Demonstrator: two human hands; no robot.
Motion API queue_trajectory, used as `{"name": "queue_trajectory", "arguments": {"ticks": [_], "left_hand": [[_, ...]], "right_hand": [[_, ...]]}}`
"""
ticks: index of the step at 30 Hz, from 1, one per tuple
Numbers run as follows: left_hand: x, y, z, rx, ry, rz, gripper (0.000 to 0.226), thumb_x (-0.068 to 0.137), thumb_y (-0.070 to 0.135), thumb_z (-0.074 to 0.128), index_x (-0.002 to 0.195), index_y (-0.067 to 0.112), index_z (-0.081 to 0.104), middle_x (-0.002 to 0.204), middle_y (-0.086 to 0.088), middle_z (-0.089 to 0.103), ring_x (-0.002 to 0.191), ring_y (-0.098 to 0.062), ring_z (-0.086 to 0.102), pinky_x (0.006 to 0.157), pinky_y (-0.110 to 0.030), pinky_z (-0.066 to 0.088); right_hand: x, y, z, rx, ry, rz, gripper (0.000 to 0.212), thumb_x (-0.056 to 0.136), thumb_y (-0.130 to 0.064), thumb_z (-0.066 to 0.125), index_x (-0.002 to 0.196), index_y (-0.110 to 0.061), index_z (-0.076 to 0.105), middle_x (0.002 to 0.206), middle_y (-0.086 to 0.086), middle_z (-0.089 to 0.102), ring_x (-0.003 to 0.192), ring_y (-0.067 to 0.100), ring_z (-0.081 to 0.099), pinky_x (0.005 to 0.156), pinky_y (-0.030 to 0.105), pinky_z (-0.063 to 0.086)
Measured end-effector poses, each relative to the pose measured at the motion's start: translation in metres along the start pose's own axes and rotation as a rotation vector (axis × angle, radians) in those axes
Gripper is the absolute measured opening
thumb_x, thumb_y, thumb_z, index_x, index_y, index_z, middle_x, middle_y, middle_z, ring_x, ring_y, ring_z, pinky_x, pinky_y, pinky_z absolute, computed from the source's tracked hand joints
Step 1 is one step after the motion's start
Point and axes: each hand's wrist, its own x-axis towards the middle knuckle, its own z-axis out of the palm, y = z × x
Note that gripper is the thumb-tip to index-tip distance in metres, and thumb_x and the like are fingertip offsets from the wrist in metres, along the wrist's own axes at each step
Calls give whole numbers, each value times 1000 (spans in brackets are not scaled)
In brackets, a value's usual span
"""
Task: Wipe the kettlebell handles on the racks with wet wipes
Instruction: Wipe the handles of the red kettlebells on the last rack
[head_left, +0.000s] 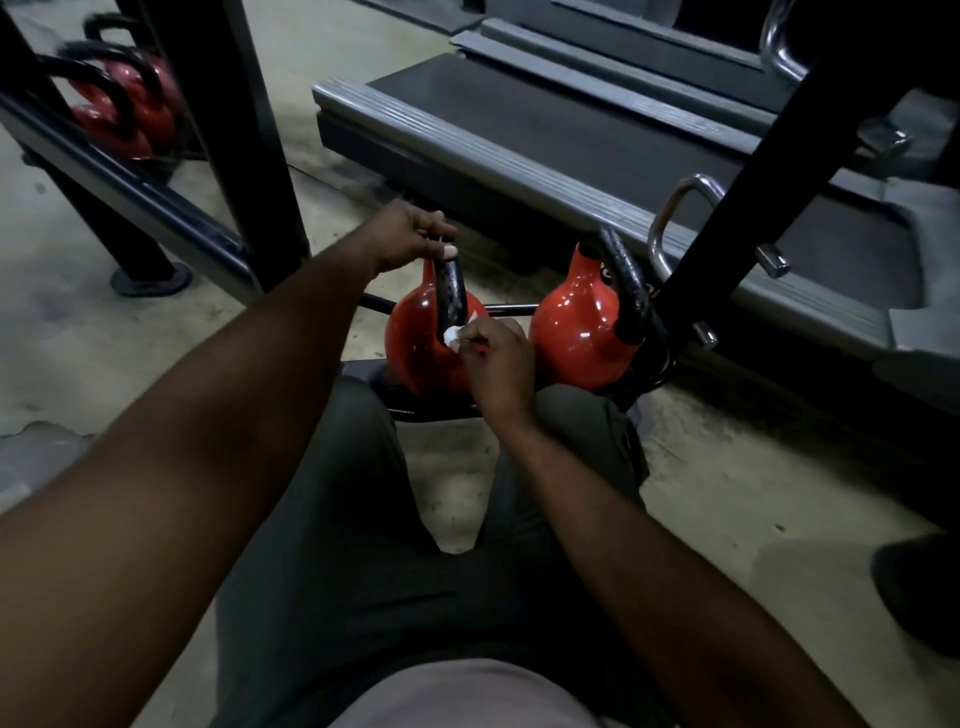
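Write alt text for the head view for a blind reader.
A right hand pinches a white wet wipe against the lower end of a red kettlebell's black handle while the left hand grips its top. A second red kettlebell sits beside it on the low rack.

Readable text: none.
Right kettlebell (576, 332): a few white marks near its top, partly hidden behind its handle (626, 291); too small and blurred to read.
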Motion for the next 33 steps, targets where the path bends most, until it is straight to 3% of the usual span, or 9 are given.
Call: {"name": "queue_trajectory", "arguments": {"ticks": [6, 12, 14, 18, 20, 25, 29, 31, 33], "left_hand": [[5, -8, -1, 3, -1, 5, 38, 85, 18, 74, 122, 20, 67, 147, -5, 50, 143, -7, 33, 119, -43, 28], [8, -15, 1, -15, 28, 9, 39, 83, 23, 76, 121, 26, 68, 149, -6, 48, 143, -9, 34, 119, -45, 29], [7, -14, 1, -8, 27, 5, 38, 85, 23, 74, 122, 27, 67, 151, -5, 44, 143, -12, 34, 119, -45, 28], [7, -14, 2, -81, 55, 0, 31, 94, 9, 61, 121, 22, 68, 152, -5, 44, 142, -12, 36, 117, -43, 32], [4, -12, 4, -118, 74, -11, 33, 96, 3, 55, 120, 21, 68, 150, -3, 46, 140, -13, 39, 115, -41, 36], [-23, -17, 12, -215, 372, -42, 33, 97, 6, 53, 123, 20, 68, 129, 3, 65, 121, -13, 57, 104, -37, 49], [-59, -27, 26, -261, 608, -103, 24, 94, 16, 61, 116, 17, 71, 110, -1, 72, 89, -15, 70, 63, -24, 57], [-74, -26, 38, -229, 611, -91, 28, 90, 21, 66, 116, 15, 71, 106, -1, 73, 87, -15, 71, 75, -31, 60], [-89, -19, 52, -137, 573, -64, 33, 87, 25, 71, 119, 16, 69, 108, 4, 71, 92, -8, 68, 86, -27, 57]], "right_hand": [[22, -4, -11, -58, -97, -143, 4, 85, -20, 70, 87, -23, 69, 101, 0, 58, 91, 16, 60, 78, 35, 52], [62, -9, -9, 306, -77, 130, 9, 86, -23, 74, 92, -19, 70, 80, -10, 68, 78, 5, 65, 81, 38, 56], [63, -14, -11, 155, -75, 70, 13, 85, -27, 74, 95, -20, 71, 83, -10, 64, 79, 4, 62, 77, 35, 55], [37, -15, -13, -454, -220, -368, 11, 87, -29, 70, 96, -26, 74, 100, -1, 58, 93, 13, 54, 74, 28, 46], [38, -23, -7, -583, -212, -446, 10, 89, -30, 68, 95, -25, 74, 102, 0, 56, 96, 14, 51, 77, 28, 45], [70, -33, 5, -188, -4, -179, 6, 84, -22, 70, 85, -21, 76, 89, -5, 61, 84, 14, 60, 72, 29, 47], [67, -10, 6, 230, 23, 127, 6, 82, -23, 74, 77, -25, 71, 75, -6, 70, 72, 10, 65, 69, 31, 51], [84, -3, 8, 436, -33, 295, 9, 81, -16, 76, 76, -22, 72, 72, -3, 71, 68, 12, 64, 69, 32, 50], [102, -2, 10, 486, -69, 330, 9, 79, -14, 78, 76, -21, 72, 72, 0, 71, 68, 14, 63, 68, 34, 48]]}}
